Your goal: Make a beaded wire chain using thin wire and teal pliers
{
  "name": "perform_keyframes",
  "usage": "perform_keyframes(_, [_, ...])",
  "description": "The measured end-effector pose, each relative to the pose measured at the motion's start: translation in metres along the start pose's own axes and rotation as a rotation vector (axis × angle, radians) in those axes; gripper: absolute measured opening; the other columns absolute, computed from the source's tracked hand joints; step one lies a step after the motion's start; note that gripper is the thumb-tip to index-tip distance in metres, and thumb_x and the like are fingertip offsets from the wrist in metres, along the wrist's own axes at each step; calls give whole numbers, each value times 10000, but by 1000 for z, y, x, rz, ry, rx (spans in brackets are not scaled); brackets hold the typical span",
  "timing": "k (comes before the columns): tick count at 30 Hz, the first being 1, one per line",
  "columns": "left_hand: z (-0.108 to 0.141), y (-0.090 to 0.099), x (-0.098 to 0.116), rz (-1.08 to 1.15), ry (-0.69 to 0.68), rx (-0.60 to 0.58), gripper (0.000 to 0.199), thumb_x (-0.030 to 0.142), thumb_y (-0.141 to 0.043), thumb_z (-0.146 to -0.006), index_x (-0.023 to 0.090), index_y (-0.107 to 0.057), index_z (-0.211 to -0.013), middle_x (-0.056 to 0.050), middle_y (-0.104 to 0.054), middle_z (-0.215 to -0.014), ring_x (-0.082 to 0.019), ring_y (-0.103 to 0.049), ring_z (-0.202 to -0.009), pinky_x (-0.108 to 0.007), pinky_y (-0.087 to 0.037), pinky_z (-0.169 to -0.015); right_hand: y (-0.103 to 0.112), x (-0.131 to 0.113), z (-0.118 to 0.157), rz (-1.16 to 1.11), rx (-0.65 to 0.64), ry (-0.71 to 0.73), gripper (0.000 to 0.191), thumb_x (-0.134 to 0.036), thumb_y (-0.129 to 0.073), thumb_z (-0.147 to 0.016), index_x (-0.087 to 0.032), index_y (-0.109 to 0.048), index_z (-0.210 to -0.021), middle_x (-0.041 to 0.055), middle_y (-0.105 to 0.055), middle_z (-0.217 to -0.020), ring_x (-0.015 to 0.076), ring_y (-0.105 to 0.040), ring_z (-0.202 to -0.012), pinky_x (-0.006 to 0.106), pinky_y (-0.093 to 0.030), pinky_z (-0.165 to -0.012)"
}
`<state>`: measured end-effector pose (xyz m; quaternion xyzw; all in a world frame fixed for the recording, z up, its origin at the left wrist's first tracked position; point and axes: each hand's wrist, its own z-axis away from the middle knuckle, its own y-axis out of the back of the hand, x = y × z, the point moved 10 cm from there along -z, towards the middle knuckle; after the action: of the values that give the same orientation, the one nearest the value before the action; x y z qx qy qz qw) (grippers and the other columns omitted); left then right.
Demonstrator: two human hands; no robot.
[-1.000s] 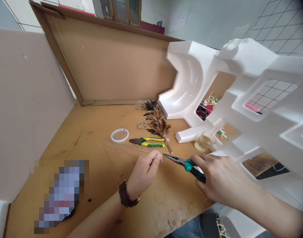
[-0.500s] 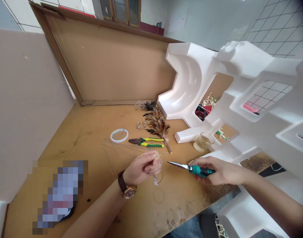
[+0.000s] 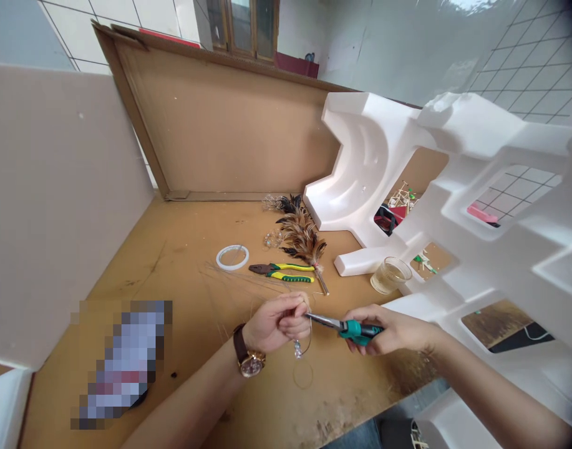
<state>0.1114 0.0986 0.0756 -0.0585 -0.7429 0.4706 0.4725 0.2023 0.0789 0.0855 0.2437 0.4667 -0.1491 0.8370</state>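
Observation:
My left hand (image 3: 281,321), with a watch (image 3: 249,355) on its wrist, is closed in a pinch on a thin wire (image 3: 309,340). Small pale beads (image 3: 297,349) hang on the wire below the fingers. My right hand (image 3: 383,330) grips needle-nose pliers (image 3: 358,330) with teal and black handles. The tips of these pliers reach the wire at my left fingertips; whether the jaws are closed on it is too small to tell. A loop of thin wire (image 3: 302,375) shows on the table beneath the beads.
Beyond my hands lie yellow-green combination pliers (image 3: 286,273), a white ring (image 3: 232,257), loose wires and a feather bundle (image 3: 299,234). A glass (image 3: 391,275) stands by the white foam packing (image 3: 360,149) at right. A cardboard panel (image 3: 229,131) stands behind; a blurred object (image 3: 126,362) lies left.
My right hand has moved left, bringing the needle-nose pliers' tips from a gap away up to my left fingertips. The whole view has shifted slightly.

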Motion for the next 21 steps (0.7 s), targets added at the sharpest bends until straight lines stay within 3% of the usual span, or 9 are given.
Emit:
perform_keyframes(2, [1,6,6,-145,-2,71,241,303,-475,-816,157,-454,-625,106,-195,-394,-49,-132,-366,-203,-170,-429,5,-5,6,131,68,-21,311,-127,-510,-622,-166,-550,-928,-5,-571,-813,125,-501,-711,229,-385,-616])
perform_keyframes(5, [7,16,27,-521,-60,246,275,336,-449,-837,146,-476,-640,87,-262,-435,-57,-177,-410,-209,-156,-442,23,-19,24,505,289,-70,349,-101,-486,-604,-183,-542,-939,3,-561,-803,140,-504,-703,245,-376,-619])
perform_keyframes(7, [13,12,44,-795,-124,331,299,364,-441,-841,143,-486,-645,69,-307,-473,-68,-246,-452,-210,-194,-464,31,-34,37,769,454,-94,327,-137,-517,-621,-184,-540,-944,26,-563,-818,165,-515,-729,272,-371,-644])
perform_keyframes(9, [17,5,50,-932,-150,358,306,378,-408,-854,153,-476,-658,61,-318,-511,-78,-276,-483,-212,-232,-481,32,-46,46,955,553,-120,296,-192,-544,-647,-185,-539,-943,44,-565,-823,189,-526,-757,291,-366,-658])
perform_keyframes(21, [27,-16,59,-1226,-342,438,238,251,-376,-878,174,-488,-682,26,-426,-596,-109,-386,-560,-218,-300,-555,24,-76,53,1282,692,-141,299,-260,-570,-646,-182,-543,-933,58,-560,-814,221,-529,-786,307,-354,-639])
